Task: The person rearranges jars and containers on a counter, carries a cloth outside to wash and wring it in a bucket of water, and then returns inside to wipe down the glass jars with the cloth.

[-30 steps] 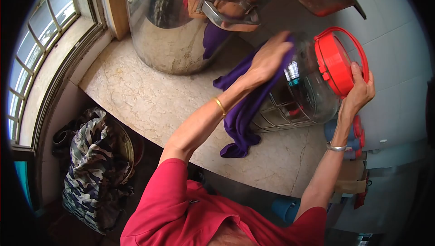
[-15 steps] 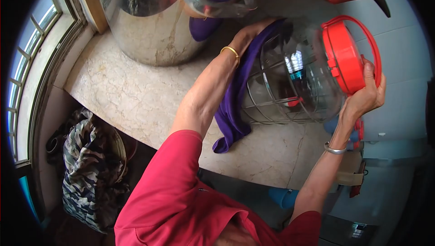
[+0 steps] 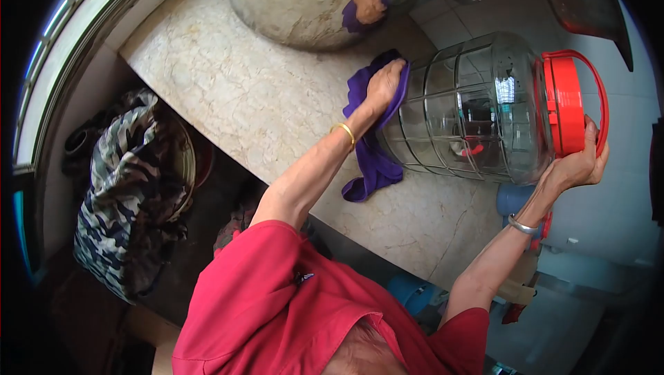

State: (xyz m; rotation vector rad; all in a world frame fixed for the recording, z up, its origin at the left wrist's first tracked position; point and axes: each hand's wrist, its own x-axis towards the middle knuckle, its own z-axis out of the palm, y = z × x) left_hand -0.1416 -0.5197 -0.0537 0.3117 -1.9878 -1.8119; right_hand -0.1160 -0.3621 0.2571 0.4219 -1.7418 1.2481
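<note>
A large clear glass jar [image 3: 443, 109] with a raised grid pattern lies on its side on the pale stone counter, its base to the left. My left hand [image 3: 386, 90] presses a purple cloth [image 3: 377, 157] against the base, with part of the cloth hanging down onto the counter. At the other end is the red lid [image 3: 567, 102] with its looped red handle [image 3: 591, 67]. My right hand [image 3: 582, 164] grips the lower side of the lid and handle, thumb on the lid. Some of the right fingers are hidden behind.
A big shiny metal vessel [image 3: 290, 15] stands at the back of the counter [image 3: 228, 78] and mirrors my hand and cloth. A dark-edged object [image 3: 588, 2] juts in at upper right. Camouflage fabric [image 3: 121, 195] hangs below at left, near the barred window [image 3: 59, 22].
My left hand has come from behind the jar's base round to its near side, with the cloth. My right hand keeps its hold on the lid end. The view has shifted.
</note>
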